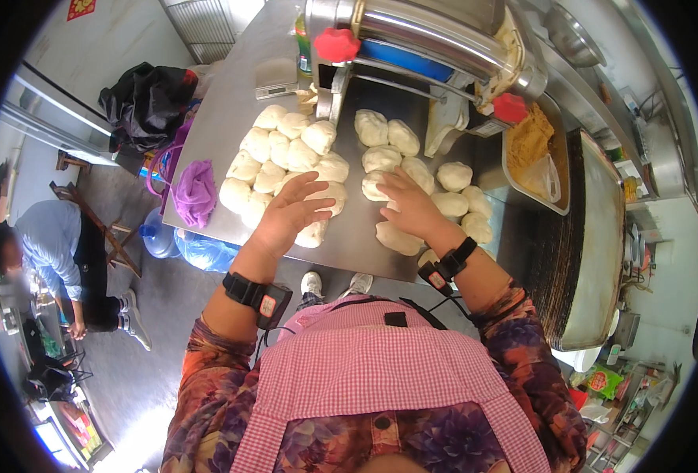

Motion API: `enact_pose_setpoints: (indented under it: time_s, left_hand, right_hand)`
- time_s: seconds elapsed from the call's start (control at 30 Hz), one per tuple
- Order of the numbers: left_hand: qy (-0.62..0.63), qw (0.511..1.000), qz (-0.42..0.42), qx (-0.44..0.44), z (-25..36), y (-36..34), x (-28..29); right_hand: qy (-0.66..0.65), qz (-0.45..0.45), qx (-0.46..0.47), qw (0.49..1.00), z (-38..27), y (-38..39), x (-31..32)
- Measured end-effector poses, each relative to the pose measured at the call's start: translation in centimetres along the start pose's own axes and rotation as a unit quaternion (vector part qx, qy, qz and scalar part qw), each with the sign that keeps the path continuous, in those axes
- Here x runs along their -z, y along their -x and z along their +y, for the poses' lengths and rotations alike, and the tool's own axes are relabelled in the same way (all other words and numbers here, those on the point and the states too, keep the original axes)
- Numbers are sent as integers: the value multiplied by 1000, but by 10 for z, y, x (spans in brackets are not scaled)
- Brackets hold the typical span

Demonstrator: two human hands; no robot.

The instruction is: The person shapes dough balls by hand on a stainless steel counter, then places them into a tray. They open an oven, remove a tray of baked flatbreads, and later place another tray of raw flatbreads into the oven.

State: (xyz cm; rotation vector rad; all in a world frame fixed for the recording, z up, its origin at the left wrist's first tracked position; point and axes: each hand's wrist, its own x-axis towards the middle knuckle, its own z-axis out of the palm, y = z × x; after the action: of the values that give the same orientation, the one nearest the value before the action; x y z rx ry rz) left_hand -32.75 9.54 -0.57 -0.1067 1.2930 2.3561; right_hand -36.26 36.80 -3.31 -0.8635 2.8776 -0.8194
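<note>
Pale dough balls lie in two groups on the steel table (216, 162). My left hand (290, 214) is open, its fingers spread over the near edge of the packed left group of dough balls (271, 175). It covers part of the balls beneath, and whether it touches them I cannot tell. My right hand (413, 206) reaches into the looser right group, fingers apart, with the fingertips at a dough ball (374, 186). More dough balls (450, 204) lie to the right of that hand. Neither hand grips anything that shows.
A dough roller machine (431, 35) with red knobs stands at the back. To the right are a tray of brown crumbly filling (528, 146) and a large dark-edged baking tray (593, 244). A purple cloth (195, 193) hangs at the left edge. Another person (57, 236) bends at far left.
</note>
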Motion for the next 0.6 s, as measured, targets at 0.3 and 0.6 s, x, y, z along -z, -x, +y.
enact_pose_setpoints:
  time_s: [0.3,0.6]
  left_hand:
    - [22,1000,-3,-5,-15,22,19]
    - [-4,998,9,61,-22,16,21]
  right_hand:
    - [-220,-7,-168,961,-25,-82,-45]
    - [-278,-38,-151,948,-44,-92,-59]
